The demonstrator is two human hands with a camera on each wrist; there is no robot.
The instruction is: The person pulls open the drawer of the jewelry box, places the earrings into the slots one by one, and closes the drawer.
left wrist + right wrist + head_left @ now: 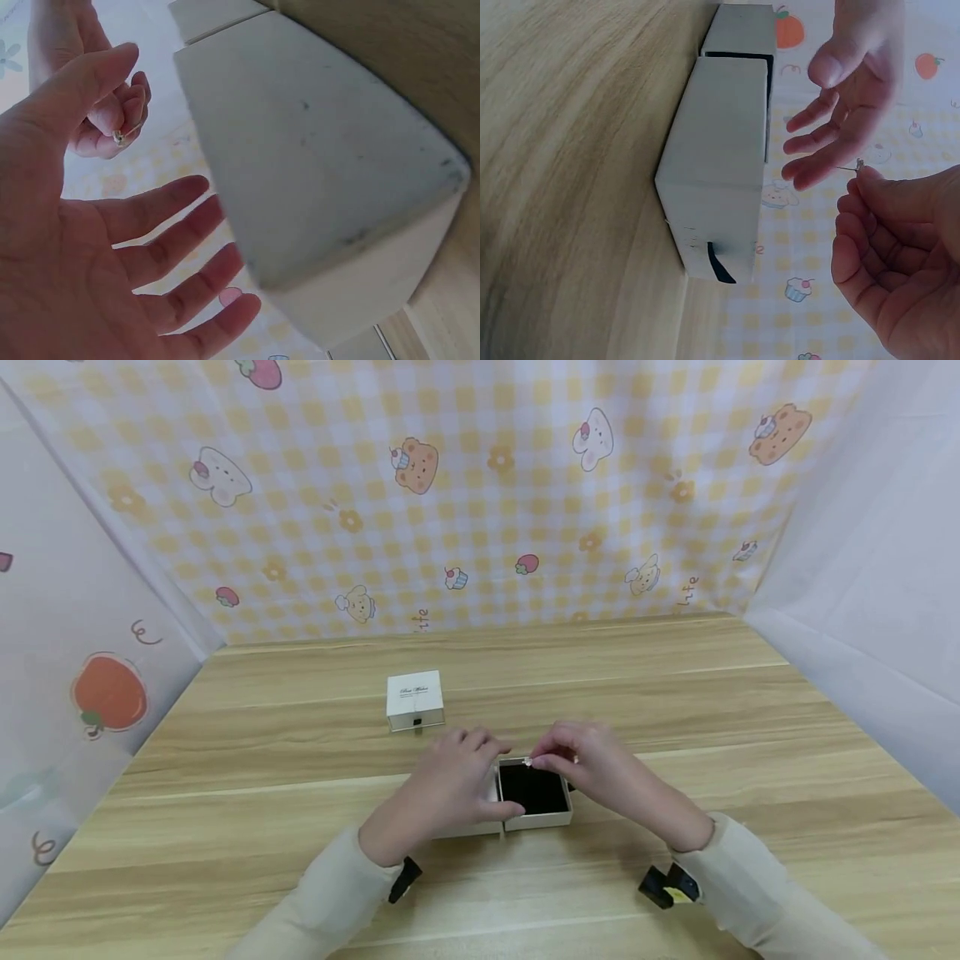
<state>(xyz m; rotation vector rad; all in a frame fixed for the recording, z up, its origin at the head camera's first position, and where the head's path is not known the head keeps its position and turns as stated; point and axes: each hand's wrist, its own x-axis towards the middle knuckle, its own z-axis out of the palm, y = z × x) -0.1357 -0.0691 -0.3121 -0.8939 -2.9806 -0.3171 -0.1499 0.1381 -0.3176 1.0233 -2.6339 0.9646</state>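
A white jewellery box lies on the table, its drawer (546, 820) with black lining (532, 787) pulled out to the right of its outer sleeve (467, 830). My right hand (588, 764) pinches a small shiny stud earring (860, 164) between thumb and fingertips above the drawer's far edge; a thin pin sticks out from it. Over the sleeve hovers my left hand (453, 781), fingers spread and loosely bent, the thumb above the drawer's near left corner. The left wrist view shows those fingers beside the box, holding nothing. Part of the sleeve is hidden under the left hand.
A second white box (416, 700) with printed lettering and a black pull tab stands closed farther back, left of centre. A black ribbon tab (718, 264) hangs from the drawer's end. Patterned cloth (495, 502) rises behind the wooden table (675, 693).
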